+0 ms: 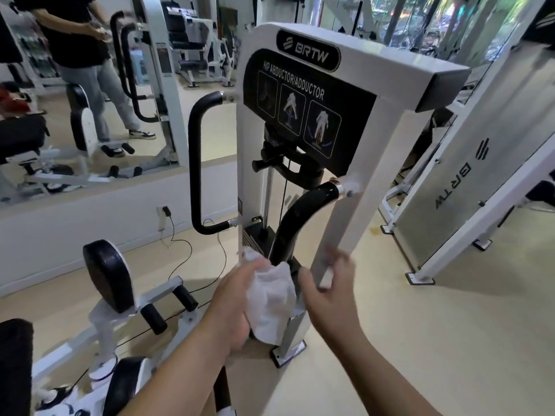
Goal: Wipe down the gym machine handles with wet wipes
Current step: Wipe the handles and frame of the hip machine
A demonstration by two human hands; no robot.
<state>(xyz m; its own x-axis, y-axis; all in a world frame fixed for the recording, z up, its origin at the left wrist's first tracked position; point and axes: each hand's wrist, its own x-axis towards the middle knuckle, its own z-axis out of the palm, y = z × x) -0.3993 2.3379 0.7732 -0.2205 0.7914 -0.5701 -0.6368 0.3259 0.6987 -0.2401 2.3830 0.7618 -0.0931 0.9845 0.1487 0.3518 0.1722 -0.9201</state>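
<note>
White wet wipe [271, 298] bunched around lower stretch of the near black handle [303, 211], the curved one bolted to the right post of the white machine frame [345, 82]. Left hand [237, 307] clamped on wipe, fingers curled shut around the wad, thumb side up; handle tube under the cloth hidden, so actual contact with tube only presumed. Right hand [327, 283] just right of wipe, motion-blurred, fingers loosely curled and partly spread, apparently pinching a small white scrap or wipe corner near the post; exact hold not resolvable. Upper part of near handle bare, glossy, up to its chrome collar at the frame. Second black handle [196, 163], the tall D-shaped one, left of frame, well apart from both hands, no wipe on it. Round black pad [108, 274] and short foot rollers lower left of frame. Wall mirror [84, 85] behind, left of frame, reflecting a standing person. Charger cable [177, 235] trailing on floor from a wall socket, behind the D-handle.

Judgement: wiping of near handle under way, low section; upper curve and second handle likely left to do.
Risks: bunched wipe skimming one side only, leaving back of tube untouched. Wad slipping off at the bend if grip loosens. Blurred right hand knocking frame post. Loose scrap dropped on floor. Drips toward cable unlikely but possible.
</note>
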